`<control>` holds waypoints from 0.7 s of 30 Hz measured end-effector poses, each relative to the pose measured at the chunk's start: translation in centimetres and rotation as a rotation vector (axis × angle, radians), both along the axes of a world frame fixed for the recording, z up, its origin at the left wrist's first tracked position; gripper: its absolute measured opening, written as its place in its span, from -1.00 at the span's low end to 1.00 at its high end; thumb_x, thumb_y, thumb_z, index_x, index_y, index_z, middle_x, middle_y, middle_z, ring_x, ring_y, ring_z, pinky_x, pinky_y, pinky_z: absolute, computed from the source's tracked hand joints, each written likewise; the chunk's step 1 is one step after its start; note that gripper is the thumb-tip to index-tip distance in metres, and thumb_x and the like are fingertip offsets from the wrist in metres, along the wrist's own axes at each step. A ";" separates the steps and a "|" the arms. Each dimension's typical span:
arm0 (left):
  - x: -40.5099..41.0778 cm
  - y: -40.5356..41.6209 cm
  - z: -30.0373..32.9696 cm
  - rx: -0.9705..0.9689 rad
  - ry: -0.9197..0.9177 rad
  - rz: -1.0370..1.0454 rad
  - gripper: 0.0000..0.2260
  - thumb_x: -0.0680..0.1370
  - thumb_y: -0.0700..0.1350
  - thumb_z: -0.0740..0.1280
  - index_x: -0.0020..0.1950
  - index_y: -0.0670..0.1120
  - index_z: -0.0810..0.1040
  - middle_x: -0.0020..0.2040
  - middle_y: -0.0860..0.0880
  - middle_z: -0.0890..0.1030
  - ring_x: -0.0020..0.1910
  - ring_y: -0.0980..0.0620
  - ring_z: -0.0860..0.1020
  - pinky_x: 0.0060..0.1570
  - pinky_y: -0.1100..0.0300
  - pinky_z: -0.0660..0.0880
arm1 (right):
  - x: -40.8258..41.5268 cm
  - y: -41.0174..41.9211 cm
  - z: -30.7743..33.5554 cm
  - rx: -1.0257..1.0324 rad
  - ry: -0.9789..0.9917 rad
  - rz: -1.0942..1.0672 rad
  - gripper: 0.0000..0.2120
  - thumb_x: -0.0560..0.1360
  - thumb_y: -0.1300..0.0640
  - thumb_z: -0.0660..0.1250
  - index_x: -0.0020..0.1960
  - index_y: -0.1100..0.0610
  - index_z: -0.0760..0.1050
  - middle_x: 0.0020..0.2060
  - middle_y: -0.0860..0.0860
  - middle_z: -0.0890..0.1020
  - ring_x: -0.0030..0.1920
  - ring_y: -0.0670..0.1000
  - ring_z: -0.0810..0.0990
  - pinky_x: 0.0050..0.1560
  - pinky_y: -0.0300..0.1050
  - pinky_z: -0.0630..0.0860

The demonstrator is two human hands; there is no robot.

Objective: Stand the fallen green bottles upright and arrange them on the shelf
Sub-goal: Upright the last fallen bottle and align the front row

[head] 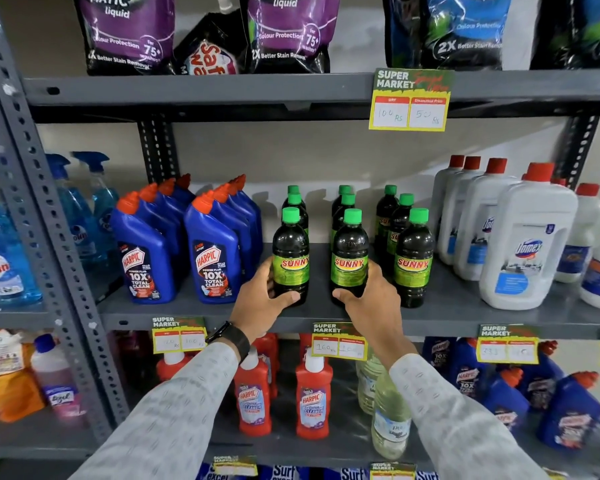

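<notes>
Several dark bottles with green caps and green SUNNY labels stand upright in three rows on the grey middle shelf. My left hand grips the base of the front bottle of the left row. My right hand holds the base of the front bottle of the middle row. The front bottle of the right row stands free, just right of my right hand. Behind each front bottle, further green-capped bottles line up toward the wall. None of them lies on its side.
Blue Harpic bottles stand close on the left of the green ones, white Domex bottles on the right. Price tags hang from the shelf's front edge. Red Harpic bottles fill the shelf below, detergent pouches the one above.
</notes>
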State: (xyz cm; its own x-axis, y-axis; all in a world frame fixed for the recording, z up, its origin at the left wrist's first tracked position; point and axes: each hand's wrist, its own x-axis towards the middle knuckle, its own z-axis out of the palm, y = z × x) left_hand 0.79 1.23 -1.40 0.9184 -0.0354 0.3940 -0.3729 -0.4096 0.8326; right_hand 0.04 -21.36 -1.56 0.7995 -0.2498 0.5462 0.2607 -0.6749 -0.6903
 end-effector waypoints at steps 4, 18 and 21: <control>0.1 0.1 0.0 -0.005 0.010 -0.003 -0.18 0.48 -0.13 0.56 0.64 0.06 0.21 0.31 0.22 0.47 0.12 0.52 0.44 0.06 0.64 0.38 | -0.1 0.0 -0.2 -0.007 -0.005 -0.011 -0.27 0.41 -0.04 0.60 0.45 0.07 0.34 0.06 -0.05 0.67 0.07 0.07 0.66 0.00 -0.08 0.46; -5.4 -5.4 -0.8 -0.080 -0.555 0.444 -0.67 0.60 -0.06 0.34 0.38 0.01 0.53 0.11 0.05 0.62 0.05 0.14 0.60 0.00 0.09 0.63 | -2.8 -6.4 0.2 0.014 -0.337 -0.129 -0.45 0.49 -0.12 0.46 0.40 -0.03 0.38 0.09 -0.08 0.56 -0.04 -0.21 0.50 -0.02 -0.37 0.45; -6.4 -9.7 -1.1 0.079 -0.463 0.272 -0.64 0.64 -0.01 0.31 0.44 0.00 0.51 0.21 0.03 0.66 0.11 0.17 0.63 0.04 0.11 0.64 | -2.3 -9.2 0.5 0.114 -0.271 -0.188 -0.27 0.40 -0.05 0.60 0.44 0.02 0.32 0.26 0.04 0.46 0.22 0.10 0.54 0.22 0.13 0.53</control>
State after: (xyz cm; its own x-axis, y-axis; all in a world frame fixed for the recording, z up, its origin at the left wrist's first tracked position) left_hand -5.64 -8.50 -2.53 0.6296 0.1331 0.7654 -0.5654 -0.5972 0.5689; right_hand -2.22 -30.53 -1.09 0.5637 -0.4504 0.6924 0.3231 -0.6512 -0.6867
